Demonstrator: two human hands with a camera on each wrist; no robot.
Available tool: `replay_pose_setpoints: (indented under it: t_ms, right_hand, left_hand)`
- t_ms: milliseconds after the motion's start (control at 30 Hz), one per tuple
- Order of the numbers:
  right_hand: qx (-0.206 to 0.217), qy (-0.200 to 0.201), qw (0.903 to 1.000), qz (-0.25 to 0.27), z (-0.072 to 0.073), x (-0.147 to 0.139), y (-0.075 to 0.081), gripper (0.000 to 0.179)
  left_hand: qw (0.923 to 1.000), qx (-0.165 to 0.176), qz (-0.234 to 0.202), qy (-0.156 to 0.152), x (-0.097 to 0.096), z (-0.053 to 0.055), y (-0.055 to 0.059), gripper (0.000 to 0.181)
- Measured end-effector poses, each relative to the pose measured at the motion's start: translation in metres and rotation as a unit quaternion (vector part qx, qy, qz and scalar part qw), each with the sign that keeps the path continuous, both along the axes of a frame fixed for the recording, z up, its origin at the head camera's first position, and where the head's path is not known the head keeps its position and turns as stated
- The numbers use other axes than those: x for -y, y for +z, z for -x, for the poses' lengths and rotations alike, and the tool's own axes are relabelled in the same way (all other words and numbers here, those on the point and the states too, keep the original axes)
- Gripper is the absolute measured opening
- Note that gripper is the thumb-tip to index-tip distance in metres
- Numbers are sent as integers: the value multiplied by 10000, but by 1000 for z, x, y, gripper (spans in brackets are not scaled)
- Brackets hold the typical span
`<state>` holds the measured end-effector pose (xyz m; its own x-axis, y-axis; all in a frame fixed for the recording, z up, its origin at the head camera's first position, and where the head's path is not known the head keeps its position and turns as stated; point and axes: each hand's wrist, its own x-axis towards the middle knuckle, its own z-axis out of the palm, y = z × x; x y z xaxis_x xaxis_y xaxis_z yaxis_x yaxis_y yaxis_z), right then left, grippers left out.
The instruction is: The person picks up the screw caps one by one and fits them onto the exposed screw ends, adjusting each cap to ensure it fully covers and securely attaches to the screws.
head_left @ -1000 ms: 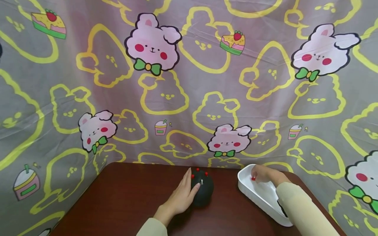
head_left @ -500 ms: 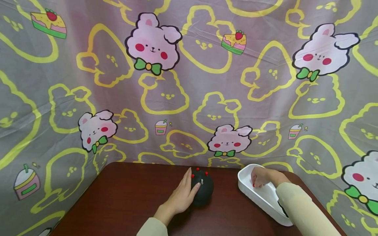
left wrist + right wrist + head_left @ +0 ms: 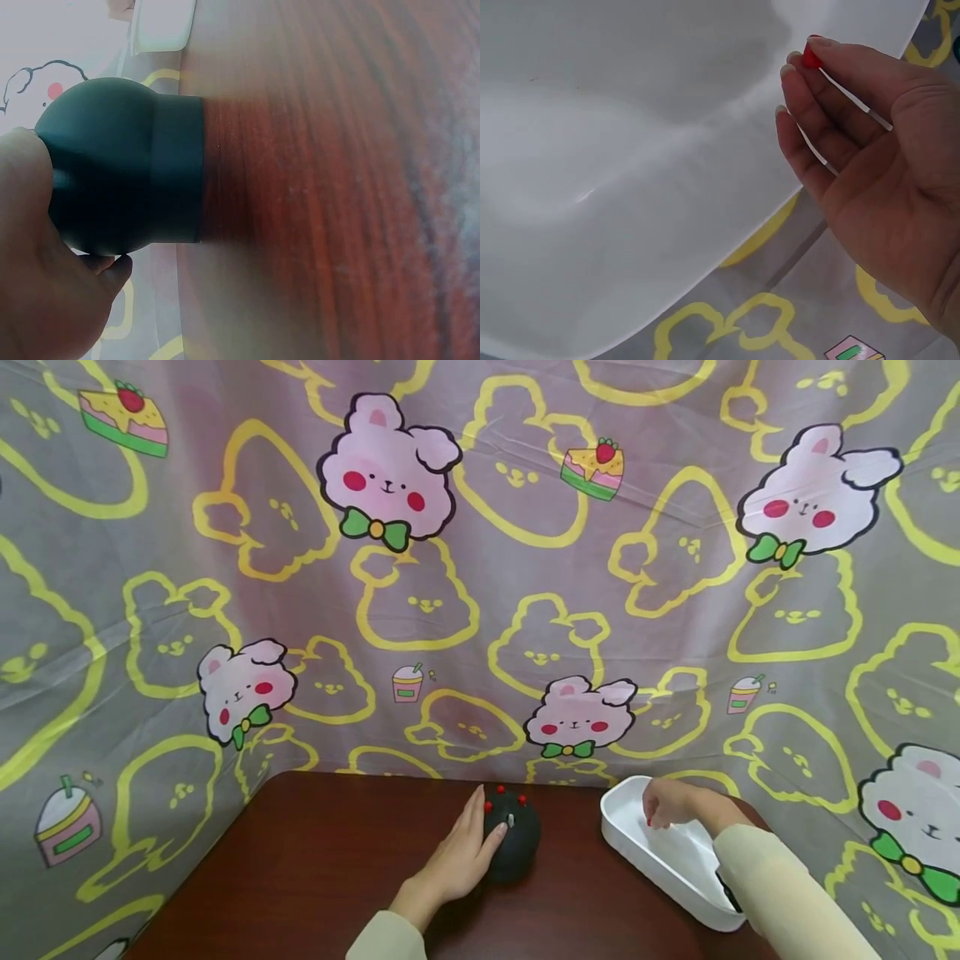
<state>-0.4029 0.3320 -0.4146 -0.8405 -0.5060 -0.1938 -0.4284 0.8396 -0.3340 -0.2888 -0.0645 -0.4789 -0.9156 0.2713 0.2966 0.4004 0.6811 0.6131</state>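
A black ball-shaped object on a short round base stands on the table, with several small red balls and a small metal piece at its top. My left hand holds its left side, fingers along the far side and thumb on the near side. In the left wrist view, its smooth dark side shows between thumb and fingertips. Over the white tray, my right hand pinches a small red piece between thumb and fingertips. Much of that piece is hidden by the fingers.
The dark red-brown wooden table reaches back to a patterned cloth with rabbit faces. The long tray stands on the right, its raised rim running toward the near right corner.
My right hand turns slightly and shifts a little right within the tray, keeping the red piece pinched. The left hand and the black object hold still.
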Motion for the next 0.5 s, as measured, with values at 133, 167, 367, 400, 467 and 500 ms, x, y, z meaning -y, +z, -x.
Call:
replay_pose_setpoints:
  t_ms: [133,167,367,400,467,500]
  right_hand:
    - [-318,449,9984,150,1,0,2,16]
    - [-437,586,9971,205,1,0,3,16]
    - [-1125,1125,9860,509,-2,4,11,15]
    - [-1250,1188,9835,554,-2,5,12,15]
    - [-1534,1313,9775,618,-4,7,15,15]
    - [-1657,1363,9745,660,-6,9,17,15]
  left_hand:
    - [10000,77,14,7,0,0,2,83]
    - [10000,77,14,10,0,0,2,83]
    - [10000,34,-10,35,0,0,0,83]
    - [10000,20,-18,29,-1,0,0,83]
    - [10000,26,-32,20,-1,0,1,84]
    - [10000,32,-31,19,-1,0,1,84]
